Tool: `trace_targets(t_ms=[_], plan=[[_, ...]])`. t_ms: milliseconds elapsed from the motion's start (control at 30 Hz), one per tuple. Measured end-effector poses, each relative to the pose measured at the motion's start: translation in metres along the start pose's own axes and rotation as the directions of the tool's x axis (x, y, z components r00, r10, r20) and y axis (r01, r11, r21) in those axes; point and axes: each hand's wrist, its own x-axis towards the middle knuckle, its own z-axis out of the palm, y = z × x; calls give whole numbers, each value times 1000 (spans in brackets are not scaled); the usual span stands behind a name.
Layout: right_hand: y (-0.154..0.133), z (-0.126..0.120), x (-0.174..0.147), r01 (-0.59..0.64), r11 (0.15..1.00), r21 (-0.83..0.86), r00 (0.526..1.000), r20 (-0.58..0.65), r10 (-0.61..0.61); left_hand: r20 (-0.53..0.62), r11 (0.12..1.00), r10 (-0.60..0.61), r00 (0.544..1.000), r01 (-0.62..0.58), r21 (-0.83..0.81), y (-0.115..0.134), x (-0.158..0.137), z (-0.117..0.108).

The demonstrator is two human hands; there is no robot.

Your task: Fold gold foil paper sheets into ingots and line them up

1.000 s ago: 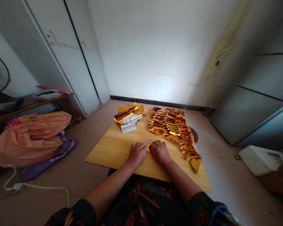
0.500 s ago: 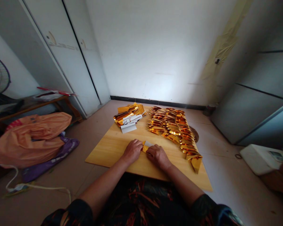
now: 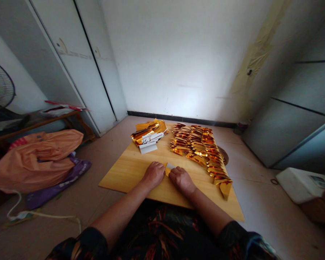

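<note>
Close together over the wooden board (image 3: 124,173), my left hand (image 3: 155,174) and my right hand (image 3: 181,180) both have their fingers closed on one small sheet of gold foil paper (image 3: 170,166). Its pale back shows between them, and the hands cover most of it. Beyond my left hand lies a loose pile of gold foil paper (image 3: 151,128), with white-backed sheets (image 3: 148,147) at its near side. To the right, rows of folded gold paper pieces (image 3: 195,142) overlap down to the board's right edge.
An orange bag (image 3: 40,155) and a purple bag (image 3: 59,184) lie left, beside a low wooden table (image 3: 78,122). A pale cord (image 3: 56,215) runs over the floor. At right stand a white box (image 3: 300,184) and a grey refrigerator (image 3: 287,119). A fan (image 3: 1,83) is far left.
My hands have drawn slightly closer around the paper, and less of its gold side shows between them. The piles stay where they were; the view has shifted slightly.
</note>
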Motion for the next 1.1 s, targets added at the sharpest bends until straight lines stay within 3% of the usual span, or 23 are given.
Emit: trace_targets(t_ms=[267,500,767,1100], plan=[[-5,-15,8,28,998,-49,993,114,-22,11,999,-6,1000,6,-35,4,-4,-7],[-4,-14,8,-34,999,18,999,24,34,-13,999,28,1000,-29,-30,1,-7,-3],[11,-10,7,-148,963,225,988,-11,154,-78,997,69,994,-67,28,-1,-7,6],[11,-9,-8,-105,988,113,992,-59,112,-70,997,73,995,-74,-6,-4,-10,4]])
